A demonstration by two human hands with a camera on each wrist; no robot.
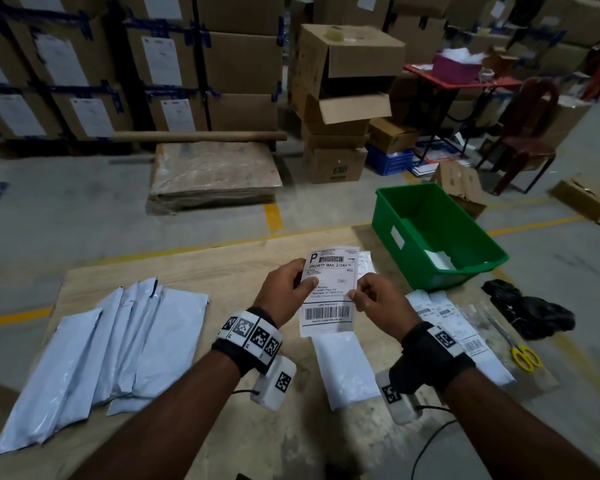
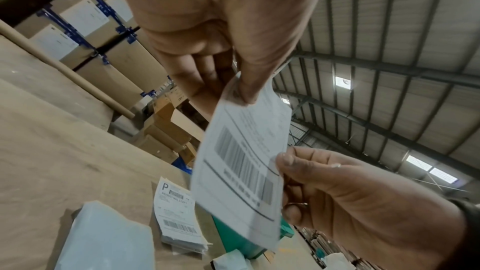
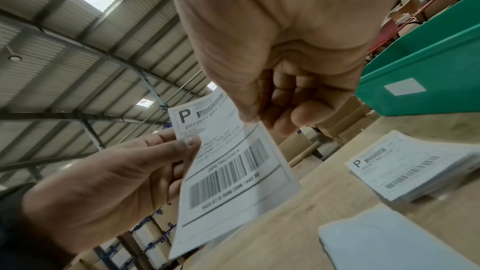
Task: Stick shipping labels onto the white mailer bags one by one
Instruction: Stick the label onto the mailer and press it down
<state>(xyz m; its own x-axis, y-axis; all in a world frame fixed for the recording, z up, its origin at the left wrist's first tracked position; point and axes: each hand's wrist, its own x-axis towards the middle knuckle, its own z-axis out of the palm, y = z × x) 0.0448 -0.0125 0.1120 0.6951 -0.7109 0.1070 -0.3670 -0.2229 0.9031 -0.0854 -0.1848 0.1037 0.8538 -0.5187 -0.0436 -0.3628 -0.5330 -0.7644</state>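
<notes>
**Label up in both hands, above the bag**

Both hands are on one label (image 1: 328,292) here, held up off the counter (image 1: 222,265). The left hand (image 1: 286,289) pinches its left edge, thumb on the printed face and fingers behind; the left wrist view shows that thumb pressed on the paper. The right hand (image 1: 374,299) pinches the right edge lower down, between thumb and forefinger, with the other fingers curled into the palm. The print faces the person: a big "P", "PRIORITY MAIL 2-DAY", a barcode lower down.

Straight under the label, a white bag (image 1: 347,368) lies flat on the counter, its top end hidden behind the paper. Left of the label, a fan of more bags (image 1: 111,344) lies overlapping, well apart from the hands. Just beyond the label, a stack of labels (image 3: 413,165) sits on the counter, print up. Right of the label lie more bags with labels on them (image 1: 447,320), and past those, yellow-handled scissors (image 1: 520,351) and a black crumpled bundle (image 1: 530,310). Beyond and right of the label, a green bin (image 1: 440,237) stands at the counter's far edge with something white in the bottom.
</notes>
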